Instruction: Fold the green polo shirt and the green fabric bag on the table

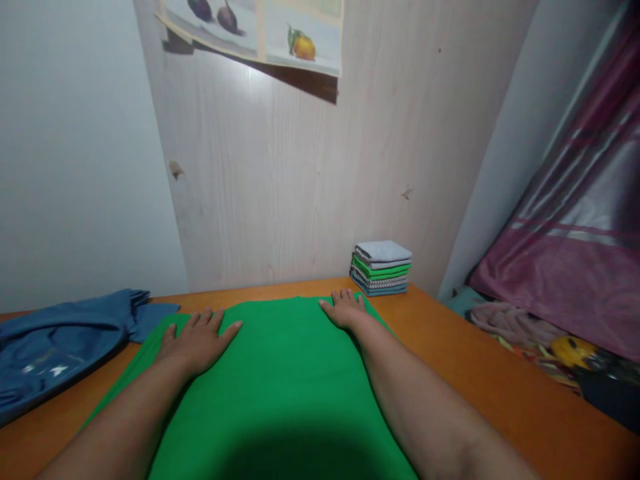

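A bright green cloth lies spread flat over the table, its near part running out of the bottom of the view. My left hand rests palm down near its far left corner, fingers spread. Close to the far right corner, my right hand also lies flat on the cloth with its fingers apart. Neither hand grips anything. Just beyond my right hand stands a stack of folded cloths in grey, green, patterned and blue layers.
Crumpled blue cloth lies on the left of the orange table. A wooden panel wall rises behind, with fruit pictures on it. At the right hang pinkish curtains, above a heap of mixed fabrics.
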Tool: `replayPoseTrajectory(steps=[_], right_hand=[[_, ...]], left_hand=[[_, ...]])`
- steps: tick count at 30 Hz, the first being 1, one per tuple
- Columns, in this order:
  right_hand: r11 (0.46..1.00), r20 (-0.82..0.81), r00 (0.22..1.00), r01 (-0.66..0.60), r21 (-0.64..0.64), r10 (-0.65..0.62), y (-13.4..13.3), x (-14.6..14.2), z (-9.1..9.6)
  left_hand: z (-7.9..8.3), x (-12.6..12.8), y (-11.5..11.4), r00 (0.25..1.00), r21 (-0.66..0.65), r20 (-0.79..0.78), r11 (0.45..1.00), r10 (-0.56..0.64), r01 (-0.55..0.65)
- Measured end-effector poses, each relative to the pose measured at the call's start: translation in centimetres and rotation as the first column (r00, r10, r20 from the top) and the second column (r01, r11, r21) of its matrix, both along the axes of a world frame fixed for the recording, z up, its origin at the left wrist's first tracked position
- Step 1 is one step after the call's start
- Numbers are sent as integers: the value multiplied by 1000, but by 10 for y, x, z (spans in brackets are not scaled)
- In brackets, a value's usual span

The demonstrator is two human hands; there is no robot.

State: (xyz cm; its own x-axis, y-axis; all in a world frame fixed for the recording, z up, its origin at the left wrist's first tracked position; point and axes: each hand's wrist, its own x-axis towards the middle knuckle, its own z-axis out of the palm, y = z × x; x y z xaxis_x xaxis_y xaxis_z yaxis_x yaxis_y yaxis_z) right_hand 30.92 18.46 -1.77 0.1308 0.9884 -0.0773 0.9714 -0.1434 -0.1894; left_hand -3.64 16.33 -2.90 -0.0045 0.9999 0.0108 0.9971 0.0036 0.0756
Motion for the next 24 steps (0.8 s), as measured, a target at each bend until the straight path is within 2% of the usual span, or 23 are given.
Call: replayPoseTrajectory(steps=[4, 10, 20, 24], right_hand=[[999, 5, 999, 42, 29, -42, 0, -1, 3], [1000, -21, 1000, -6, -5, 6, 0, -6, 1], [1000, -13, 1000, 1, 0, -1, 2, -5, -4], [1000, -1, 1000, -14, 1, 14, 1, -3, 0]], left_hand=[[0, -1, 2, 1000, 8, -5, 1000, -14, 14], [-3, -4, 5, 1000, 27, 5, 1000, -15, 15], [-10, -6, 11, 998, 63, 66, 998, -14, 10], [-15, -7, 16, 997, 81, 69, 996, -34, 29]])
